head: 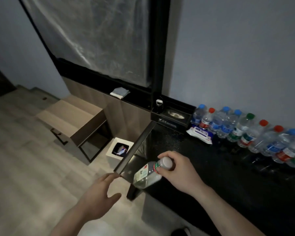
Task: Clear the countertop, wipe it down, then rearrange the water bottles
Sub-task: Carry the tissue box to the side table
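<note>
Since the room is pretty dim, a lot of detail gets lost, but the right hand (174, 167) clearly has its fingers wrapped around the cap end of a clear bottle (147, 174), holding it tilted over the near left corner of the black countertop (211, 167). The bottle's lower end pokes out past the counter edge, and its label is too blurry to read. The left hand (99, 196) hangs out over the floor just left of that corner, fingers loosely spread with nothing in them.

Farther from the right hand, along the wall, there's a row of water bottles (245, 130) with blue, red and green caps. The row gets cut off by the right edge, so I can't tell how many there are. At the row's left end sits a flat wipes pack (200, 133), and beyond that a black tissue box (174, 114).

Down on the floor past the left hand is a white bin (120, 148) with something blue and white inside, hard to make out. A folded cloth (120, 92) lies on the window ledge.
</note>
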`<state>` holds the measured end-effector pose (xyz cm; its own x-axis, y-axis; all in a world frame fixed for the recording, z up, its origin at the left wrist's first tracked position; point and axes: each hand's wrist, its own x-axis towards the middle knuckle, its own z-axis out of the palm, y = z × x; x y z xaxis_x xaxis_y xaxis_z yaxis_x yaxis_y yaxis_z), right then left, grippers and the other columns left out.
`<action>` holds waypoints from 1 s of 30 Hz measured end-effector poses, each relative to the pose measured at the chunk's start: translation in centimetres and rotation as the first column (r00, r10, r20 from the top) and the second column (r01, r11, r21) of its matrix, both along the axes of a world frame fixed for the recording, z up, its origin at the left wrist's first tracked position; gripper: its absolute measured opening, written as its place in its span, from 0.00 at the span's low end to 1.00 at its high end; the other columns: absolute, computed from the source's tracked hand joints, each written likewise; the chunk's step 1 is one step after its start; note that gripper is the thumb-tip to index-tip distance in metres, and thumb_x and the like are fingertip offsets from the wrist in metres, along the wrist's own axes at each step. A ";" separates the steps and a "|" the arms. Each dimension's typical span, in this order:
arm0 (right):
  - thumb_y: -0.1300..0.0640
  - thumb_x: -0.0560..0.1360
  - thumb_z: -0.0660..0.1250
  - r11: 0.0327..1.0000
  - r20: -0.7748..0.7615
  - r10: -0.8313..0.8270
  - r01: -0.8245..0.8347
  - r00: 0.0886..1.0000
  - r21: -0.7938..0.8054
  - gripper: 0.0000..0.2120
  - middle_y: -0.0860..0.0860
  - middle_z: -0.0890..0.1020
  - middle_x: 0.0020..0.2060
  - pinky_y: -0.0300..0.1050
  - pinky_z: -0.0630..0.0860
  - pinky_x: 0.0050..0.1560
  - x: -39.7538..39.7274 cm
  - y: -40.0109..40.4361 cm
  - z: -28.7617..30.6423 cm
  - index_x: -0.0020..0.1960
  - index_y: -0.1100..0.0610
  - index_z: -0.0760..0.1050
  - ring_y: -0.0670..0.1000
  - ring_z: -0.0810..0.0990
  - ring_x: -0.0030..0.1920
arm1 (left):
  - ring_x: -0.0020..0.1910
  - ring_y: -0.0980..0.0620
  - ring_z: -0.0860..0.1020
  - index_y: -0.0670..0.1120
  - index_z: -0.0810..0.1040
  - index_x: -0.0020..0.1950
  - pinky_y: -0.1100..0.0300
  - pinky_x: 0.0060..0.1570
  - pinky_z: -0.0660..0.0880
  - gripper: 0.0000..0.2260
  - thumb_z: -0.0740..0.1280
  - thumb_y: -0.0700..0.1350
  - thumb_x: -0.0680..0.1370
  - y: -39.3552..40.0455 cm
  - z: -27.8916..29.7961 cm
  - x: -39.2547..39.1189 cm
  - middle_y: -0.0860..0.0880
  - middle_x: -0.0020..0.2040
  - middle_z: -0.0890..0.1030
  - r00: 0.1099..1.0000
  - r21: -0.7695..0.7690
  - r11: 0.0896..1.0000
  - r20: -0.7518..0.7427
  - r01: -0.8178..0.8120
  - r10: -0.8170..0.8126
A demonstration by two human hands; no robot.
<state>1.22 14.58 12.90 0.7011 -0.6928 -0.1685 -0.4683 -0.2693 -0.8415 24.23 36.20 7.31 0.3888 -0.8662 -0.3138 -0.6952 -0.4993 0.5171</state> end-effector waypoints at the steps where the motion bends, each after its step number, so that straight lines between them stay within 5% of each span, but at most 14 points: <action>1: 0.50 0.72 0.79 1.000 -0.014 0.001 -0.001 1.000 -0.014 0.16 0.35 0.81 0.53 0.37 0.78 0.55 1.0 0.5 -0.2 0.55 0.38 0.79 0.36 0.79 0.56 | 0.61 0.57 0.75 0.59 0.67 0.76 0.66 0.61 0.71 0.30 0.70 0.60 0.76 1.1 0.0 1.1 0.62 0.72 0.68 1.000 0.012 1.000 -0.001 -0.011 0.011; 5: 0.50 0.72 0.78 1.000 -0.039 -0.012 0.012 0.999 0.008 0.15 0.38 0.82 0.53 0.42 0.80 0.58 4.5 1.3 -1.0 0.55 0.40 0.80 0.37 0.80 0.56 | 0.60 0.61 0.74 0.58 0.67 0.76 0.73 0.55 0.69 0.28 0.71 0.58 0.77 3.7 0.4 5.1 0.63 0.72 0.68 0.999 -0.007 0.999 0.008 -0.046 0.046; 8: 0.50 0.72 0.78 1.000 -0.054 -0.011 0.012 0.998 0.018 0.14 0.38 0.82 0.52 0.43 0.81 0.57 7.5 1.0 -1.8 0.54 0.40 0.80 0.38 0.81 0.54 | 0.63 0.60 0.74 0.58 0.67 0.77 0.70 0.59 0.70 0.29 0.71 0.58 0.77 4.4 0.3 8.2 0.62 0.73 0.68 0.996 0.007 0.996 0.011 -0.087 0.086; 12: 0.48 0.71 0.78 0.999 -0.054 -0.015 0.017 0.998 0.029 0.13 0.39 0.82 0.52 0.46 0.82 0.56 12.8 0.2 -4.2 0.53 0.40 0.80 0.40 0.82 0.54 | 0.54 0.58 0.74 0.58 0.65 0.77 0.67 0.59 0.70 0.29 0.70 0.59 0.78 4.1 0.4 12.2 0.63 0.73 0.68 0.992 0.020 0.992 0.004 -0.128 0.128; 17: 0.44 0.68 0.79 0.991 -0.042 -0.069 0.074 0.997 0.113 0.16 0.38 0.83 0.52 0.50 0.83 0.56 19.9 -1.5 -8.4 0.54 0.39 0.79 0.42 0.83 0.53 | 0.64 0.59 0.72 0.59 0.66 0.77 0.63 0.62 0.73 0.29 0.70 0.59 0.77 2.1 0.2 17.7 0.62 0.73 0.68 0.985 -0.002 0.985 0.007 -0.174 0.174; 21: 0.47 0.69 0.79 0.986 -0.048 -0.084 0.090 0.995 0.141 0.14 0.34 0.82 0.49 0.47 0.83 0.54 24.5 -2.8 -9.9 0.50 0.38 0.79 0.40 0.83 0.51 | 0.71 0.61 0.67 0.60 0.64 0.77 0.69 0.66 0.66 0.29 0.68 0.61 0.78 0.2 0.6 21.9 0.66 0.72 0.66 0.985 0.030 0.985 0.034 -0.171 0.169; 25: 0.49 0.68 0.78 0.986 -0.118 -0.124 0.135 0.985 0.093 0.11 0.39 0.80 0.50 0.48 0.81 0.54 28.1 -4.9 -11.9 0.47 0.40 0.79 0.41 0.81 0.51 | 0.64 0.57 0.73 0.61 0.64 0.78 0.61 0.69 0.69 0.30 0.68 0.62 0.78 -2.0 -0.1 26.0 0.63 0.75 0.67 0.983 0.071 0.981 0.045 -0.179 0.176; 30: 0.51 0.69 0.79 0.984 -0.170 -0.143 0.157 0.975 0.077 0.13 0.39 0.78 0.50 0.43 0.77 0.51 30.8 -6.1 -13.0 0.46 0.39 0.77 0.40 0.79 0.51 | 0.74 0.59 0.66 0.61 0.63 0.77 0.61 0.73 0.65 0.30 0.67 0.64 0.77 -5.2 -1.7 30.1 0.63 0.74 0.67 0.996 0.095 0.991 0.021 -0.090 0.089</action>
